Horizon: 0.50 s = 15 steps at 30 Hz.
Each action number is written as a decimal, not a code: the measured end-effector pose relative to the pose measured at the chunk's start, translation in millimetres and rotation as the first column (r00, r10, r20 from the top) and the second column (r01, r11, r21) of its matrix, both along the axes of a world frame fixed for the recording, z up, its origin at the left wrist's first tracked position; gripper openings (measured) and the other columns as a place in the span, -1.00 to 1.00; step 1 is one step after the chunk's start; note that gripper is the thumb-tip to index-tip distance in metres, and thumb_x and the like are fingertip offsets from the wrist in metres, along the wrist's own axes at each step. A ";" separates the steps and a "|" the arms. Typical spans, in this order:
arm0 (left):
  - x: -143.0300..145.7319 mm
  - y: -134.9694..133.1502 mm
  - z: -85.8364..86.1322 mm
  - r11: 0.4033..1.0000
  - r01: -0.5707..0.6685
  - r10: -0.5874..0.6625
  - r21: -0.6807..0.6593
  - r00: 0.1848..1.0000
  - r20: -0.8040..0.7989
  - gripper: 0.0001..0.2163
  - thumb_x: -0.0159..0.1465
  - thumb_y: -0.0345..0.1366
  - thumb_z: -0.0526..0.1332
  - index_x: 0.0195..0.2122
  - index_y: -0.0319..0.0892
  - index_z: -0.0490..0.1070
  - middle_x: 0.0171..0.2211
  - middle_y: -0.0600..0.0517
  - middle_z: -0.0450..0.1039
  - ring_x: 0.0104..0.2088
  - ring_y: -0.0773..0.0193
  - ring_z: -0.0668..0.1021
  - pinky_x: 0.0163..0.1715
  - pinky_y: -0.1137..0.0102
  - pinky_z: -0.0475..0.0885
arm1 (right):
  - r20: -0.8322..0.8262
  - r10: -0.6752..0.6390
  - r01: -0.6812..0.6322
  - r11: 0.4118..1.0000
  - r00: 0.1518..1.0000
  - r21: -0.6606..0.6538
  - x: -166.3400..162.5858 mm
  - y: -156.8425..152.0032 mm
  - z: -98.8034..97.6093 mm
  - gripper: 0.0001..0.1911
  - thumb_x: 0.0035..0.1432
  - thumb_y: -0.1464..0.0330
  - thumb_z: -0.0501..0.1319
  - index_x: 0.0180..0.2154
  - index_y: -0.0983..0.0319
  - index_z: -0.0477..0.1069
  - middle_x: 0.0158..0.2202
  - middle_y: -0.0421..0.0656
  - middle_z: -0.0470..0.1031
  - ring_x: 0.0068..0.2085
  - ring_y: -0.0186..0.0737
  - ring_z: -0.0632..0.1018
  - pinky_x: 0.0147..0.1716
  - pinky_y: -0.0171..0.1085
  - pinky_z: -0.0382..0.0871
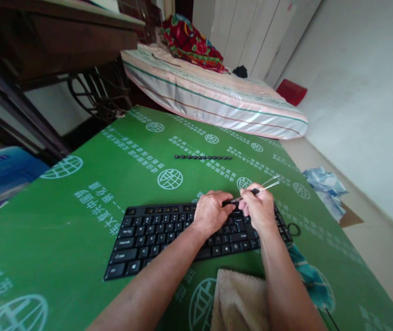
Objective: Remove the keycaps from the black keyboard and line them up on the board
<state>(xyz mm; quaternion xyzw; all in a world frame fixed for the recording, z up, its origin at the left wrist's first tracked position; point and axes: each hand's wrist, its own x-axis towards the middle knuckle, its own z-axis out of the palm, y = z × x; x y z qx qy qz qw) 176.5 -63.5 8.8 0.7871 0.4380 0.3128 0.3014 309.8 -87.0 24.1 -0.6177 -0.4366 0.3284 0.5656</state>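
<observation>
A black keyboard [127, 243] lies on the green table. Along its top row, keycaps look absent and small sockets show. My right hand [260, 207] grips a slim dark keycap puller [268, 184]; two thin metal wires stick out from it, up and to the right. Over the upper right part of the keyboard, my left hand [213, 211] is closed, thumb and index finger pinched at the dark inner end of the tool. What lies between these fingertips is too small to make out. Farther back, several small black keycaps [203, 157] form a line on the table.
A beige cloth [238, 301] lies at the near edge between my forearms, and a teal striped cloth [312, 276] is right of my right arm. A black cable loop [293, 229] sits by the keyboard's right end. Behind the green table [79, 239] stands a bed [217, 101].
</observation>
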 end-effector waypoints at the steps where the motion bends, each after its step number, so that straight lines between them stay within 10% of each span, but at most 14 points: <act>1: -0.1 0.2 -0.5 1.000 0.008 -0.008 0.002 1.000 0.015 -0.89 0.11 -0.33 0.20 -0.35 -0.06 0.49 -0.34 0.07 0.53 -0.26 0.21 0.49 -0.25 0.39 0.33 | -0.003 0.005 -0.005 1.000 1.000 0.004 -0.7 -0.2 -0.1 -0.77 -0.02 0.30 0.20 -0.58 0.23 0.19 -0.79 -0.34 0.30 -0.83 -0.49 0.21 -0.86 -0.49 0.00; 15: -4.9 2.9 -4.3 0.958 0.143 -0.032 -0.248 0.915 0.403 -0.95 0.04 -0.38 0.21 -0.47 -0.16 0.47 -0.51 0.10 0.50 -0.46 0.31 0.49 -0.39 0.45 0.36 | -0.069 0.099 -0.096 0.995 0.993 0.040 -4.0 -3.5 7.5 -0.69 0.02 0.16 0.22 -0.48 0.25 0.23 -0.73 -0.32 0.35 -0.80 -0.50 0.25 -0.82 -0.50 0.03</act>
